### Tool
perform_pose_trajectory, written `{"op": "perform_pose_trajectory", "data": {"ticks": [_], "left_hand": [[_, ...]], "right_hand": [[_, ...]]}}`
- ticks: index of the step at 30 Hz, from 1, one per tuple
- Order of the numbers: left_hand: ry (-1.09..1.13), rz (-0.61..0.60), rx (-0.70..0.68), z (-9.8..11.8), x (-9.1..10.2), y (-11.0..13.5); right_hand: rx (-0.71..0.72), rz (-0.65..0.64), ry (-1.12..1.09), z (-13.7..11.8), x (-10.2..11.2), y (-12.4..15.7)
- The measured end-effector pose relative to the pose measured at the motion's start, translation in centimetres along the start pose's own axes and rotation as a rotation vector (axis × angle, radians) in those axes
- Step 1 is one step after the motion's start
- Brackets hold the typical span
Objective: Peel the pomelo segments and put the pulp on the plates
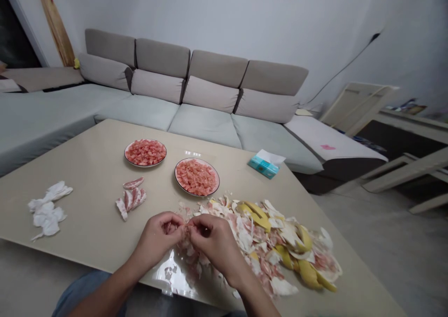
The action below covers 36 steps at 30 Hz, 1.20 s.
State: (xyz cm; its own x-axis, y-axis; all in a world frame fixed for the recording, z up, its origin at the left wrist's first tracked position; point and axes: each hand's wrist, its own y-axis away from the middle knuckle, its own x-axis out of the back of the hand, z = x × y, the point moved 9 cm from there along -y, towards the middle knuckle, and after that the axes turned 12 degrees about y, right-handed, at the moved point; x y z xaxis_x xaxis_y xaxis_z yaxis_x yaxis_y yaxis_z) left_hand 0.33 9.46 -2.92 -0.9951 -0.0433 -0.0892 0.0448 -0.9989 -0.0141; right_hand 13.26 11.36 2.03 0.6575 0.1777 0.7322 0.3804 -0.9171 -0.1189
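Note:
My left hand (161,235) and my right hand (213,239) meet fingertip to fingertip low over the beige table (87,167), both pinched on a pink pomelo segment (185,231) that is mostly hidden between the fingers. Under and to the right of my hands lies a heap of white pith and yellow peel (280,247). Left of my hands, a few unpeeled pomelo segments (130,198) lie together. Farther back stand two plates of peeled pink flesh, the left plate (145,152) and the right plate (197,177).
Crumpled white tissues (48,208) lie at the table's left. A teal tissue pack (265,164) sits near the far right edge. A grey sectional sofa (196,97) wraps behind the table. Low pale furniture (395,167) stands at the right. My knee (80,291) shows below the table edge.

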Motion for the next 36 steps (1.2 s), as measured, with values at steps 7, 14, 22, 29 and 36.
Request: {"op": "perform_pose_trajectory", "data": {"ticks": [7, 14, 22, 29, 36], "left_hand": [[0.294, 0.020, 0.208, -0.6, 0.6, -0.2], [0.143, -0.036, 0.138, -2.0, 0.0, -1.1], [0.002, -0.096, 0.077, -2.4, -0.3, -1.4], [-0.188, -0.021, -0.067, -2.1, -0.3, -1.1], [-0.166, -0.062, -0.041, -3.2, -0.9, -1.2]], "right_hand": [[-0.100, -0.021, -0.145, 1.7, 0.6, -0.3], [-0.062, 0.186, 0.225, 4.2, 3.5, -8.0], [-0.116, 0.132, 0.513, 5.7, 3.4, -15.7], [-0.074, 0.285, 0.490, 3.9, 5.9, -12.7], [-0.070, 0.351, 0.280, 2.6, 2.5, -1.2]]}}
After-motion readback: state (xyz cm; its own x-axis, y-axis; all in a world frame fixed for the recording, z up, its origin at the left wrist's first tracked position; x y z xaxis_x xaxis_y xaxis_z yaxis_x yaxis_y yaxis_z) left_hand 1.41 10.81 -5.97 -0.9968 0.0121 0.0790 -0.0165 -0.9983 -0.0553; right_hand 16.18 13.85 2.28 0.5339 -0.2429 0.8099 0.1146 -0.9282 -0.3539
